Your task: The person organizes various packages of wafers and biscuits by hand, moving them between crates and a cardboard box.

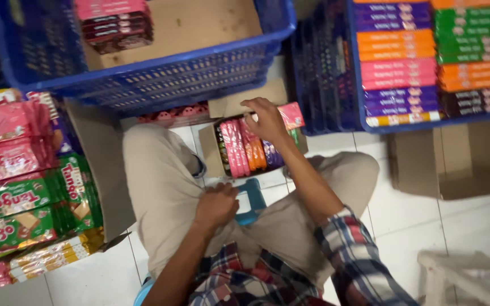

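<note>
**Right hand on a pink packet over the small carton**

Seen from above, seated on a low blue stool (143,294) on the white tiled floor (409,221), knees apart in beige trousers (163,192), plaid shirt sleeves at the near edge.

Right hand (267,120) stretched far forward, fingers curled down around a flat pink snack packet (291,115), gripping its left end; packet held just above the right side of a small open brown cardboard carton (211,148) standing on the floor between the knees. Inside the carton, a row of slim upright packets (248,148): pink at left, then orange, then purple, with a hint of green at far right.

Left hand (215,205) low and near, loosely closed, resting on the lap beside a teal plastic object (252,199); whether actually gripping it, cannot tell.

Far left: large blue plastic crate (160,73) lined with brown cardboard, a few pink and dark red packets (117,25) stacked in its far corner. Far right: second blue crate (327,68) packed with neat stacks of purple, orange, pink and green flat boxes (426,56). Left edge: piled green and pink wafer packs (18,187) in an open carton. Right: empty-looking brown cardboard box (455,158) on the floor, and a white plastic stool (466,275) at the near right corner.
</note>
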